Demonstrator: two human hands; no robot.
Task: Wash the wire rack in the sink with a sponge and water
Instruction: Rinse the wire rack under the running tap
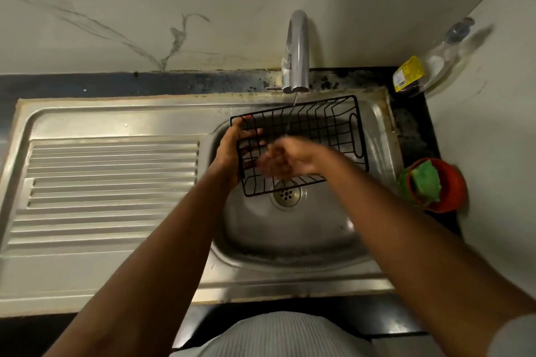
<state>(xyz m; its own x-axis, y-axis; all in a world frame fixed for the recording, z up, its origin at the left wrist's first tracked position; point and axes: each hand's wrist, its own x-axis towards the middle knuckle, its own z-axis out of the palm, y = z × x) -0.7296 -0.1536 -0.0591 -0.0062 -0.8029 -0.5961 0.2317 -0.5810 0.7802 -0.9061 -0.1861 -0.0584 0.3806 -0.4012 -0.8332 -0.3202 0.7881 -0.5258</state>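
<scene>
Below the faucet (297, 49): black wire rack (327, 124), gripped at the left end by the left hand (232, 148), fingers curled through the wires. Right hand (282, 161) blurred over the rack, fingers apparently straight, nothing visibly held. Hold the rack under the thin water stream (291, 116); rotate to wet every wire. Take the green sponge (425, 180) from the red bowl (452, 182) right of the faucet. Yellow label (407, 74) on the clear bottle (435, 64), same side: illegible.
</scene>
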